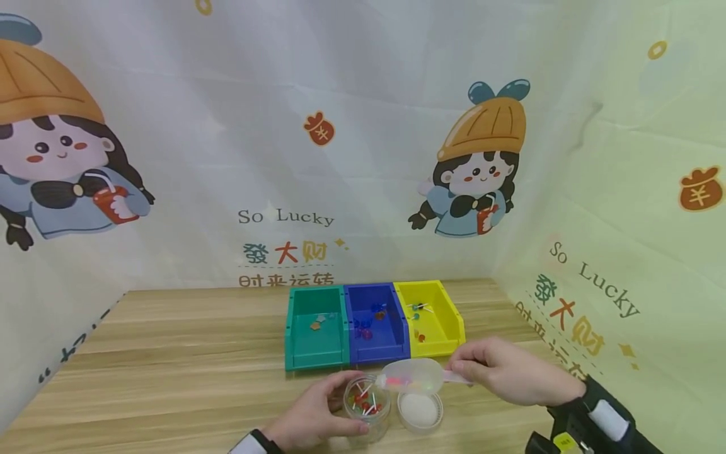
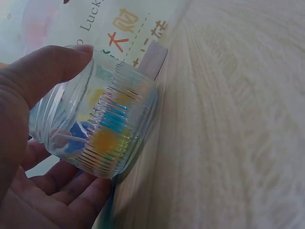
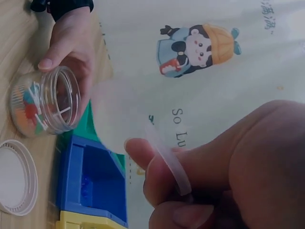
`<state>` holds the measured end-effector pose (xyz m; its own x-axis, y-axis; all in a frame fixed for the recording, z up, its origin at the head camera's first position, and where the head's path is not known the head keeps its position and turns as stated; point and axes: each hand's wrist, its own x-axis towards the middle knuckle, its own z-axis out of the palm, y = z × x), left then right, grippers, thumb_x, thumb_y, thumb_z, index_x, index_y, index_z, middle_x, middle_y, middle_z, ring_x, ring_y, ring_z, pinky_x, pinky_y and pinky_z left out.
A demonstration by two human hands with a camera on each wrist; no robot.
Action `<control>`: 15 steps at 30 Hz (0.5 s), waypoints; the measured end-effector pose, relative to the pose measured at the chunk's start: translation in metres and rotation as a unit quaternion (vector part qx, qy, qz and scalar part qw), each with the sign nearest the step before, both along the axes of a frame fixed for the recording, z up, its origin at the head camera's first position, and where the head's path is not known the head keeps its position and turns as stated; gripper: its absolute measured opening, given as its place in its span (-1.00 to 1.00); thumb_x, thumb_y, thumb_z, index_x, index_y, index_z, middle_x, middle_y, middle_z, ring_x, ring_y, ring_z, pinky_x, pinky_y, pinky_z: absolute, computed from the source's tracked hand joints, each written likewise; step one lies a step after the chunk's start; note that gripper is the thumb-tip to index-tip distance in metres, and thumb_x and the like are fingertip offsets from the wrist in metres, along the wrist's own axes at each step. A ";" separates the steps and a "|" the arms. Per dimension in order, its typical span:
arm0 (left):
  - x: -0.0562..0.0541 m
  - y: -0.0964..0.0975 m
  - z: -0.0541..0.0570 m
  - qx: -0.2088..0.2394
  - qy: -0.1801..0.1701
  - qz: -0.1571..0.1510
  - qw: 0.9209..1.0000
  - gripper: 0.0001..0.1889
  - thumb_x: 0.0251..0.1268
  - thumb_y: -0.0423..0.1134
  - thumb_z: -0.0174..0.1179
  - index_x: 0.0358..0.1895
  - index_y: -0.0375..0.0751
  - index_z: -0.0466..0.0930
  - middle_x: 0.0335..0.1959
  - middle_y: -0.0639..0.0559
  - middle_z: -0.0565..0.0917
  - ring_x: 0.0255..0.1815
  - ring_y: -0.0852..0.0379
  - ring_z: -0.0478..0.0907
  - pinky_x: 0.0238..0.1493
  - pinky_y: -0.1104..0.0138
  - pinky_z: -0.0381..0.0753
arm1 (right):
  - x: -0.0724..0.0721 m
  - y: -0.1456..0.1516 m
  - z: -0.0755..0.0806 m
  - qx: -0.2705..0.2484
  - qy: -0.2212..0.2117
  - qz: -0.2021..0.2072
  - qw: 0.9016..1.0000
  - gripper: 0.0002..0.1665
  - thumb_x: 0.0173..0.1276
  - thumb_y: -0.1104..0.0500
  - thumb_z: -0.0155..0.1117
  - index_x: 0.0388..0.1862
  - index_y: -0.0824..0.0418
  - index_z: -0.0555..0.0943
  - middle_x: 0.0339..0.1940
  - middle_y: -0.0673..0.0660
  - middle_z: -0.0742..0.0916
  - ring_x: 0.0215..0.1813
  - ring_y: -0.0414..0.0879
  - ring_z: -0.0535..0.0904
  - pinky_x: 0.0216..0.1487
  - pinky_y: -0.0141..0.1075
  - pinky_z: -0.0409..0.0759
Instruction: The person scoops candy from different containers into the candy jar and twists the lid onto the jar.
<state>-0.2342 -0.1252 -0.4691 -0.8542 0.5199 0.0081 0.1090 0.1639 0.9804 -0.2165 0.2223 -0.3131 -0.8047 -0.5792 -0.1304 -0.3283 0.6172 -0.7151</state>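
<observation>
My left hand (image 1: 320, 407) grips a clear ribbed jar (image 2: 143, 105) round its side, thumb and fingers on opposite walls. The jar has no lid on, and inside lie small red, green, blue and orange pieces, some with white sticks. My right hand (image 1: 505, 372) pinches the handle of a translucent scoop (image 1: 428, 372). Pink and orange colour shows through the scoop's bowl, whose tip overlaps the jar's mouth in the head view. In the right wrist view, the jar's open mouth (image 3: 66, 98) faces the scoop. A white round lid (image 1: 420, 413) lies beside the jar, under the scoop.
Behind the hands stand three joined bins: green (image 1: 317, 360), blue (image 1: 380, 354) and yellow (image 1: 433, 347). Each has a few small coloured pieces in it. Printed cloth walls (image 1: 374, 157) enclose the wooden table (image 1: 187, 378) at the back and sides.
</observation>
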 end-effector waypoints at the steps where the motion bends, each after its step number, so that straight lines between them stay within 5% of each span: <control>1: 0.000 0.000 0.000 -0.001 0.002 0.001 1.000 -0.18 0.26 -0.29 0.63 0.56 -0.32 0.45 0.36 -0.15 0.68 0.36 -0.04 0.65 0.38 0.24 0.71 | 0.000 -0.003 0.002 0.004 0.001 0.003 1.000 -0.75 0.76 0.10 0.17 -0.12 0.11 0.74 -0.41 -0.03 0.56 -0.35 -0.15 0.48 -0.36 -0.34 0.37; 10: -0.001 0.001 -0.002 0.005 -0.008 -0.005 1.000 -0.18 0.29 -0.28 0.62 0.57 -0.30 0.44 0.36 -0.13 0.68 0.39 -0.07 0.65 0.40 0.19 0.71 | 0.001 -0.026 0.014 0.051 0.021 0.009 0.998 -0.77 0.72 0.07 0.25 -0.15 0.07 0.78 -0.53 -0.09 0.46 -0.48 -0.22 0.37 -0.44 -0.40 0.28; 15: -0.002 0.000 -0.001 0.001 -0.008 -0.006 1.000 -0.17 0.29 -0.27 0.62 0.58 -0.31 0.43 0.38 -0.15 0.66 0.38 -0.05 0.64 0.42 0.15 0.69 | 0.002 -0.031 0.016 0.053 0.021 0.003 0.998 -0.79 0.69 0.10 0.28 -0.12 0.10 0.80 -0.42 -0.08 0.64 -0.51 -0.20 0.35 -0.49 -0.42 0.25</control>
